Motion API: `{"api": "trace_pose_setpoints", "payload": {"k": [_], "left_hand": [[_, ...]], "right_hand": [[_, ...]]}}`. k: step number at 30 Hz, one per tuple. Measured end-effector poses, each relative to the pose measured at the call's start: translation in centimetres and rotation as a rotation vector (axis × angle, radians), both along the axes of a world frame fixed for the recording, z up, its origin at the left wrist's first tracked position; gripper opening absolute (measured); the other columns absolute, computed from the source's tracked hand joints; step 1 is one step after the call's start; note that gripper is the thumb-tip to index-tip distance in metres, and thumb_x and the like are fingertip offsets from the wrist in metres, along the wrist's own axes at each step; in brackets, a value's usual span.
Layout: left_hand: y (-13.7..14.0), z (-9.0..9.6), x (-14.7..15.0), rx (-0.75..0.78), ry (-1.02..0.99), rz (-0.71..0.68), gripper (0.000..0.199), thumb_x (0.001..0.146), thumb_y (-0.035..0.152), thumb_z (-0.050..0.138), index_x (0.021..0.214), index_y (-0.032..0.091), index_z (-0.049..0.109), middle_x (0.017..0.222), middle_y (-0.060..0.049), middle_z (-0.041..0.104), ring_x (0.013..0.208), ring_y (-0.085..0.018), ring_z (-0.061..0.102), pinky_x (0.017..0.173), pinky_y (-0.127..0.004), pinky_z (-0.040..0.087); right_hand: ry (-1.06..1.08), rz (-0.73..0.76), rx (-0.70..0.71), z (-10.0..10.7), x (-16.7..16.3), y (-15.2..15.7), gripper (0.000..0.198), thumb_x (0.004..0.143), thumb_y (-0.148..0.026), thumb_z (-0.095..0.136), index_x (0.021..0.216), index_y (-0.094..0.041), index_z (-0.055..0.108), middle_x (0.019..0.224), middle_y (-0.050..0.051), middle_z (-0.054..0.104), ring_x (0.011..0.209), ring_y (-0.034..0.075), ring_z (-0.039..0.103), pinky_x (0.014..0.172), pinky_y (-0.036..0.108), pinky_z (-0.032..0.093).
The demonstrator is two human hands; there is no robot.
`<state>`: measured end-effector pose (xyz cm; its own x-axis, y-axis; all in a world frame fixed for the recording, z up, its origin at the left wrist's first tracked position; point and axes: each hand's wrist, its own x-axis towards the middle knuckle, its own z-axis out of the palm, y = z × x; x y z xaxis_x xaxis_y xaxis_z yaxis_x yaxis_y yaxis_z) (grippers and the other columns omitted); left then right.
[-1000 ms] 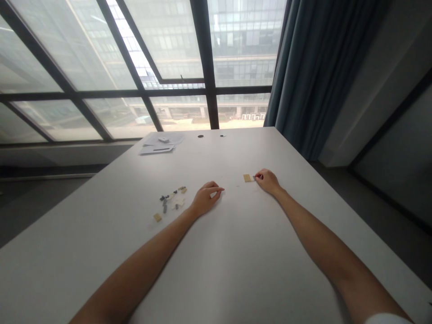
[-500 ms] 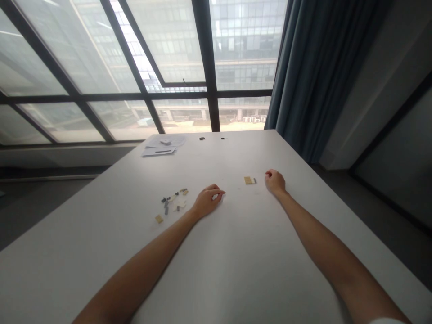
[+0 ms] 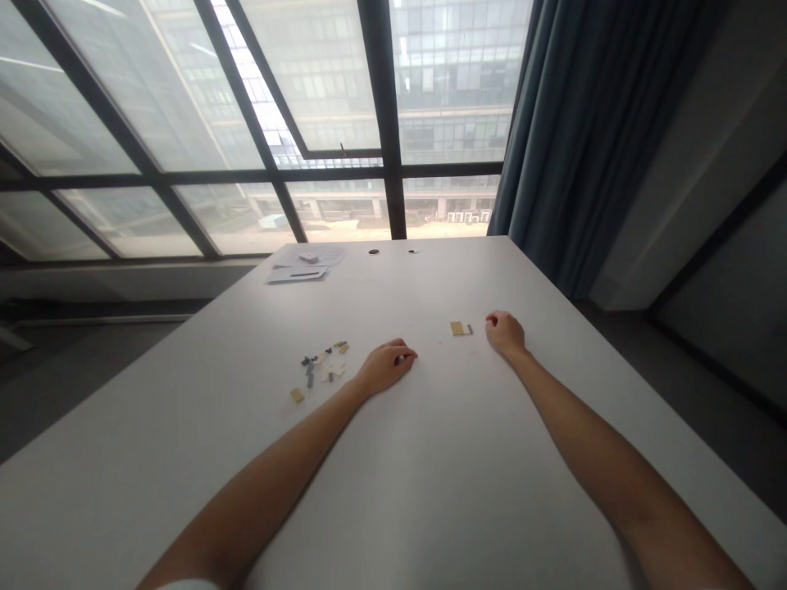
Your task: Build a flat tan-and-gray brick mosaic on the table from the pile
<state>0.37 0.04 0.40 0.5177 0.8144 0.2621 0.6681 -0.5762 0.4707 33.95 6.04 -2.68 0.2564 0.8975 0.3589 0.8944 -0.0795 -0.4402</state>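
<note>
My left hand (image 3: 388, 366) rests on the white table (image 3: 393, 459), its thumb and fingertips drawn together; whatever may be between them is too small to make out. Just left of it lies a loose group of small building-block pieces (image 3: 310, 373) in grey, black, white and tan. A separate tan piece (image 3: 297, 395) sits nearer to me. My right hand (image 3: 507, 333) lies on the table with curled fingers, and nothing shows in it. Beside it, a little to its left and apart from it, is a flat tan block assembly (image 3: 457, 329) with a white and grey end.
Papers (image 3: 298, 274) with a small white object on top lie at the far left of the table. Two small dark round spots, one a hole (image 3: 374, 251), are near the far edge. Windows stand behind, and a blue curtain (image 3: 566, 147) hangs at the right.
The fingertips of my left hand have come closer together. My right hand stays beside the tan assembly, its fingers slightly more curled. The whole view has shifted a little.
</note>
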Motion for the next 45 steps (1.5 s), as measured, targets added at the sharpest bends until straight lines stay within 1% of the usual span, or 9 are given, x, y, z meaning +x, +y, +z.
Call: {"api": "trace_pose_setpoints", "payload": {"k": [8, 12, 18, 22, 28, 45], "left_hand": [[-0.12, -0.12, 0.06, 0.000, 0.008, 0.008, 0.025, 0.091, 0.028, 0.053, 0.098, 0.024, 0.077, 0.095, -0.002, 0.069, 0.072, -0.012, 0.059, 0.072, -0.023, 0.045], [-0.16, -0.30, 0.12, 0.006, 0.011, 0.021, 0.025, 0.091, 0.028, 0.054, 0.098, 0.024, 0.078, 0.096, -0.002, 0.069, 0.072, -0.011, 0.060, 0.073, -0.023, 0.046], [-0.56, 0.16, 0.24, -0.005, 0.016, 0.021, 0.024, 0.090, 0.026, 0.055, 0.098, 0.025, 0.077, 0.098, -0.001, 0.069, 0.074, -0.011, 0.061, 0.072, -0.021, 0.047], [-0.80, 0.47, 0.29, -0.013, 0.029, 0.026, 0.024, 0.090, 0.027, 0.055, 0.100, 0.024, 0.077, 0.100, -0.002, 0.070, 0.076, -0.011, 0.062, 0.075, -0.021, 0.048], [-0.82, 0.37, 0.34, -0.013, 0.034, 0.036, 0.025, 0.091, 0.028, 0.055, 0.102, 0.024, 0.078, 0.101, -0.003, 0.070, 0.082, -0.013, 0.065, 0.080, -0.023, 0.049], [-0.92, 0.58, 0.32, -0.028, 0.032, 0.027, 0.026, 0.091, 0.030, 0.054, 0.102, 0.024, 0.077, 0.103, -0.003, 0.070, 0.079, -0.013, 0.063, 0.079, -0.023, 0.048]], "right_hand": [[-0.016, 0.014, -0.010, -0.10, 0.12, -0.13, 0.025, 0.086, -0.022, 0.052, 0.094, -0.020, 0.075, 0.101, 0.008, 0.074, 0.086, 0.020, 0.065, 0.075, 0.028, 0.045], [-0.022, 0.019, 0.007, -0.42, 0.36, -0.02, 0.025, 0.085, -0.023, 0.052, 0.093, -0.020, 0.075, 0.100, 0.008, 0.074, 0.086, 0.021, 0.065, 0.073, 0.028, 0.045], [-0.022, 0.014, -0.009, -0.71, 0.59, 0.09, 0.025, 0.084, -0.024, 0.053, 0.094, -0.020, 0.076, 0.099, 0.009, 0.074, 0.085, 0.021, 0.065, 0.070, 0.028, 0.044], [0.000, 0.012, -0.007, -0.59, 0.60, -0.06, 0.027, 0.083, -0.025, 0.053, 0.096, -0.019, 0.076, 0.098, 0.009, 0.074, 0.084, 0.021, 0.065, 0.069, 0.028, 0.044], [0.008, 0.008, -0.018, -0.24, 0.46, -0.36, 0.028, 0.083, -0.024, 0.052, 0.098, -0.019, 0.076, 0.101, 0.010, 0.075, 0.085, 0.021, 0.066, 0.071, 0.028, 0.045], [0.003, 0.015, -0.022, -0.44, 0.68, -0.25, 0.028, 0.083, -0.027, 0.054, 0.097, -0.019, 0.076, 0.097, 0.010, 0.074, 0.083, 0.021, 0.065, 0.070, 0.028, 0.044]]}}
